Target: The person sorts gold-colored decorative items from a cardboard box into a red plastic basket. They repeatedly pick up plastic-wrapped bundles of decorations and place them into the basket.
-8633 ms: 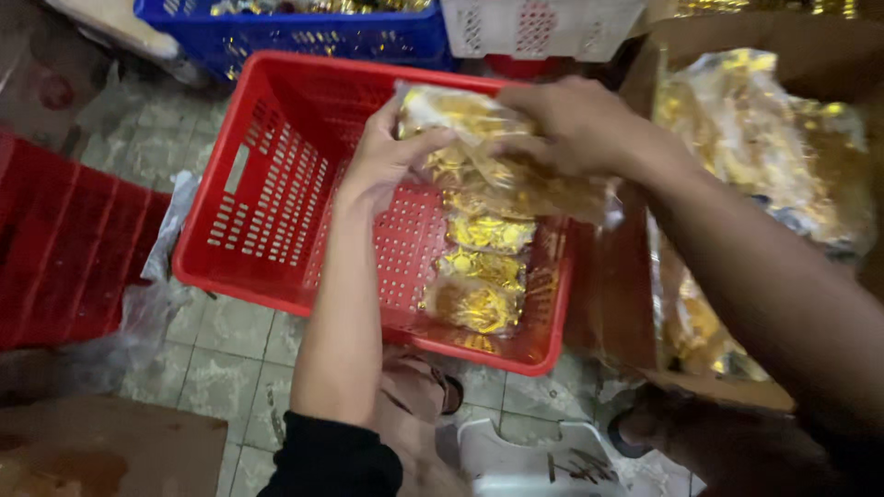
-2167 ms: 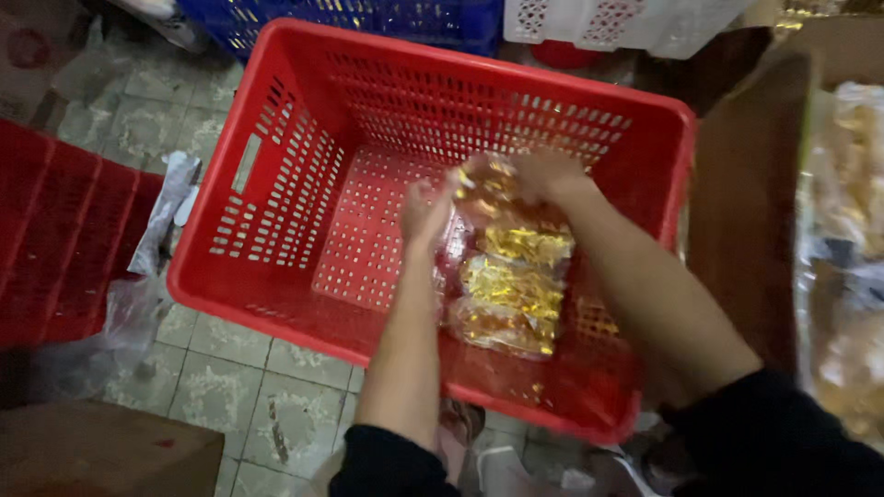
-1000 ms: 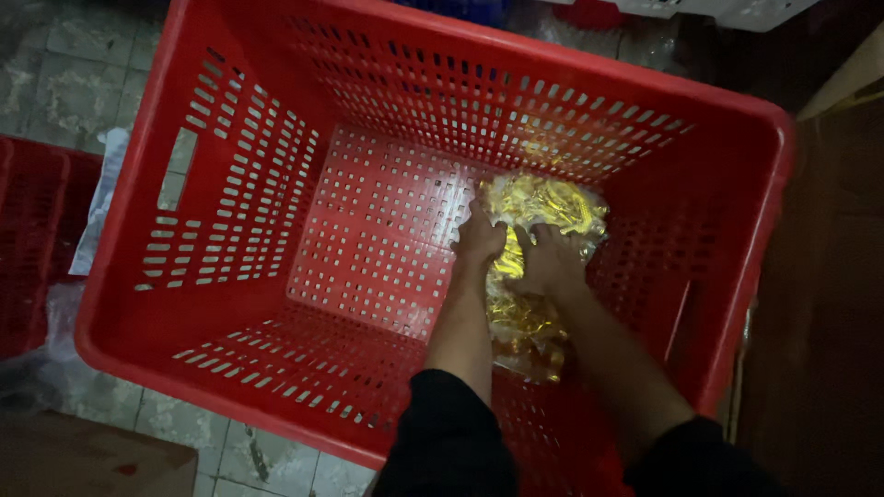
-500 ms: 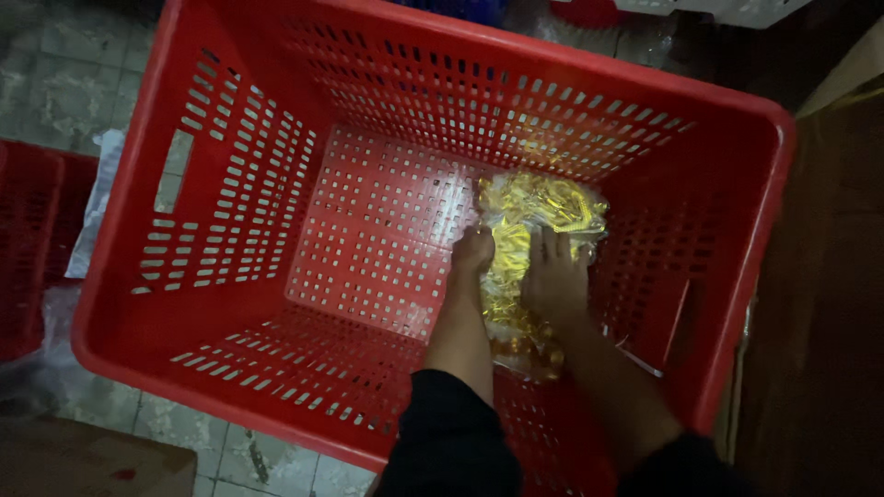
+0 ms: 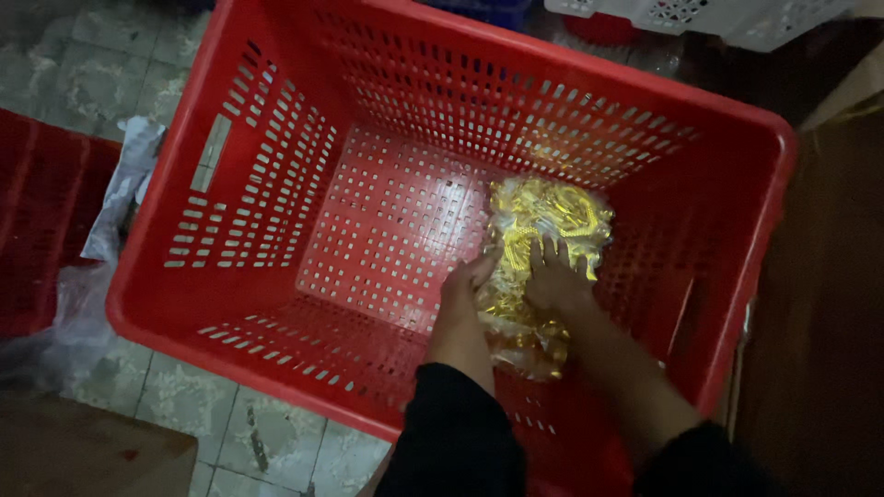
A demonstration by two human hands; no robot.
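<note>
A large red perforated plastic crate (image 5: 249, 193) fills the view. On its floor, toward the right wall, lies a row of clear bags of golden-wrapped pieces (image 5: 552, 213). My left hand (image 5: 465, 290) rests flat against the left side of the bags. My right hand (image 5: 552, 276) presses down on top of them with its fingers spread. Both arms wear black sleeves. The nearer bags are partly hidden under my hands and forearms.
Another red crate (image 5: 41, 230) stands at the left on the tiled floor (image 5: 101, 64), with crumpled clear plastic (image 5: 120, 193) beside it. A white perforated basket (image 5: 700, 14) sits at the top right. A brown cardboard surface (image 5: 820, 322) is at the right.
Over the earlier frames both hands carried a bag of golden pieces down into the crate. In the last half second the hands slid slightly nearer along the bags.
</note>
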